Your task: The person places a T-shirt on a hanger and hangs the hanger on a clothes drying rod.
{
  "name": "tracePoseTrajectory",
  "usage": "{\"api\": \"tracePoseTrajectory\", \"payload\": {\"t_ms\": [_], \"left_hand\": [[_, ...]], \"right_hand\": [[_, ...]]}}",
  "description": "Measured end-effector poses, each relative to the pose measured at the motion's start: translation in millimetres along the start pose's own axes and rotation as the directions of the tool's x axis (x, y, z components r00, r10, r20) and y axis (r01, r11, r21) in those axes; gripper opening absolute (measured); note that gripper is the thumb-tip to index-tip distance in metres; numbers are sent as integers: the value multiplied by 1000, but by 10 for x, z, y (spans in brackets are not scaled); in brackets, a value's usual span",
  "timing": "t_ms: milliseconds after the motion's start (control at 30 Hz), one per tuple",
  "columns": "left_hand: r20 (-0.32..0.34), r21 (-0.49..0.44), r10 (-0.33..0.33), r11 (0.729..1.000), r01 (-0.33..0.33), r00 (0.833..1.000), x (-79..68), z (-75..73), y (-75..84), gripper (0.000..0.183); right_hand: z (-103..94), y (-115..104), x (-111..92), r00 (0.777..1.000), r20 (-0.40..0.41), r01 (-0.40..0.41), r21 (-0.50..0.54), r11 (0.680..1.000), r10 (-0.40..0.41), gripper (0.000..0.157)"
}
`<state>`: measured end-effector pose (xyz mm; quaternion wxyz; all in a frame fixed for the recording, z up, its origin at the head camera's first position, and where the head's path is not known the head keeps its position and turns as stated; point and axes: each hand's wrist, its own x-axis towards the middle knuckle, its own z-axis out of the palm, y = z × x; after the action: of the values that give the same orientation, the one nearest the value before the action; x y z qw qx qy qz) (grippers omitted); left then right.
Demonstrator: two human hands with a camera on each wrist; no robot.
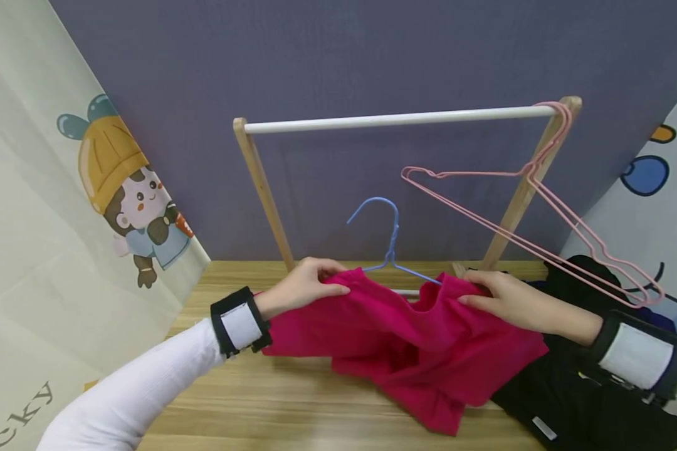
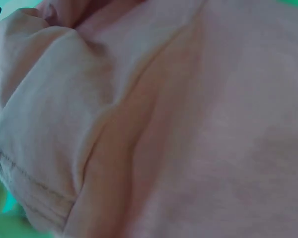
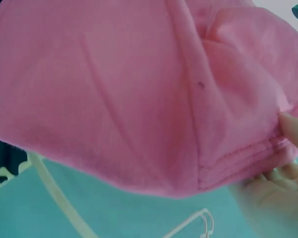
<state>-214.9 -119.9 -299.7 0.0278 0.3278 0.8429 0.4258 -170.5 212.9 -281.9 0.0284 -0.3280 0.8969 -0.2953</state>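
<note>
A bright pink garment, seemingly a T-shirt, is held up over the table by both hands. My left hand pinches its upper edge on the left, thumb in front. On the right my right hand pinches the other side of that edge; the right wrist view shows the thumb and fingers of this hand around a stitched hem. A blue wire hanger stands with its hook upward between the hands, its lower part hidden by the fabric. Cloth fills most of the left wrist view.
Behind the garment stands a wooden rack with a white rail. Pink hangers hang at its right end, above the right forearm. Dark folded clothes lie on the wooden table at right. A cartoon-printed curtain is at left.
</note>
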Motion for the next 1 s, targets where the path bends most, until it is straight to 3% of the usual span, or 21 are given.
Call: {"api": "tracePoseTrajectory", "payload": {"t_ms": [167,333,467,567,700,800,900,1000], "left_hand": [[-32,58,9,998,-7,999,8,-70,-33,19],[-66,147,67,987,-57,996,35,-137,-53,12],[-69,181,109,979,-95,992,51,-181,-81,11],[-53,201,148,970,-134,988,64,-211,-92,11],[-26,218,194,959,-184,981,84,-254,-123,12],[-5,234,186,956,-180,982,94,-279,-176,13],[-3,263,141,955,-135,990,91,-297,-252,11],[-33,276,77,959,-65,997,68,-315,-343,12]], "right_hand": [[-141,9,-53,999,8,49,-45,998,-48,9],[-244,-40,-107,992,126,12,-31,999,-8,13],[-301,-77,-157,971,237,25,32,999,-32,17],[-327,-108,-183,933,343,58,148,987,-107,18],[-302,-186,-218,851,492,5,345,939,-185,27],[-250,-250,-247,807,546,-56,454,889,-227,31],[-200,-299,-277,790,554,-97,537,838,-263,31],[-161,-325,-314,789,536,-119,612,782,-299,31]]}}
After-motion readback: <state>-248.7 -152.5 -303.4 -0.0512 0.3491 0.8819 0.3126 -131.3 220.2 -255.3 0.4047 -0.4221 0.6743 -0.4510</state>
